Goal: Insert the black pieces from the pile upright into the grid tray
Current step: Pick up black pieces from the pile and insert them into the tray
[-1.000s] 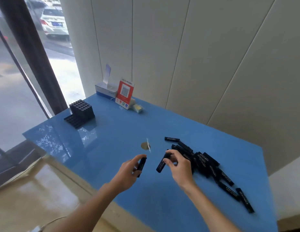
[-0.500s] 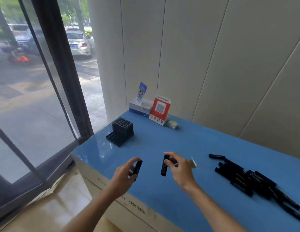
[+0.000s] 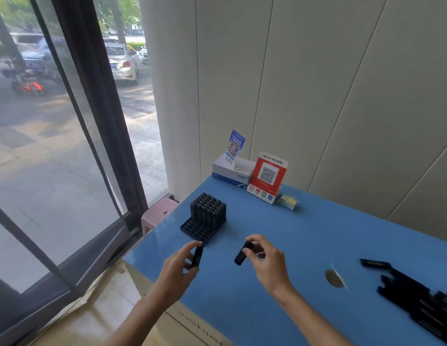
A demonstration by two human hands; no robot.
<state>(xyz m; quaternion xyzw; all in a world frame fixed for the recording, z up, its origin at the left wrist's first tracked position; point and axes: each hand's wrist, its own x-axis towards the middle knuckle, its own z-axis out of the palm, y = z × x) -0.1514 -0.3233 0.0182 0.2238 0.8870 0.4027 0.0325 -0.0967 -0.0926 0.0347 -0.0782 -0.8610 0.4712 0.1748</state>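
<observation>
Pinching one black piece (image 3: 197, 256) near upright, my left hand (image 3: 177, 269) hovers at six o'clock of the grid tray (image 3: 195, 229); my right hand (image 3: 266, 260) grips a tilted second piece (image 3: 241, 254). At three o'clock lies the pile (image 3: 417, 298) on the blue table (image 3: 317, 233).

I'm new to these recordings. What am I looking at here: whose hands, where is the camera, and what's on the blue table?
There is no robot: the one camera sits on a person's head, looking down at their bare hands. The left hand and the right hand each pinch one black piece. On the blue table stand a grid tray, partly filled with upright pieces, and at the right a pile of loose pieces. Behind are a red QR sign and a white box.
</observation>
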